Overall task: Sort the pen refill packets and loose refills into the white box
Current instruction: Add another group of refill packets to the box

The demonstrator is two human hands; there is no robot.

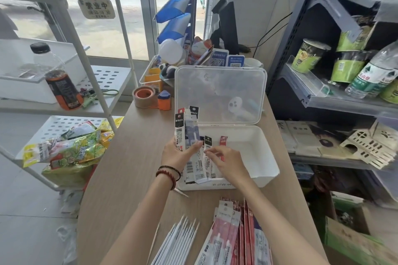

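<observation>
The white box [256, 146] sits open on the wooden counter, its clear lid [219, 94] standing up behind it. My left hand [175, 154] grips a bunch of pen refill packets [186, 129] upright over the box's left end. My right hand [226, 162] reaches into the box and touches the packets standing there [207, 143], fingers curled at their edges. More refill packets [232, 232] lie in a pile near the counter's front edge. Several loose white refills [178, 241] lie beside that pile, on its left.
A tape dispenser [143, 96] and desk clutter stand behind the box. A white wire rack with snack bags [73, 150] and a bottle [58, 77] is on the left. Grey shelves with cups and bottles [349, 69] line the right. A single loose refill [181, 192] lies by the box's front corner.
</observation>
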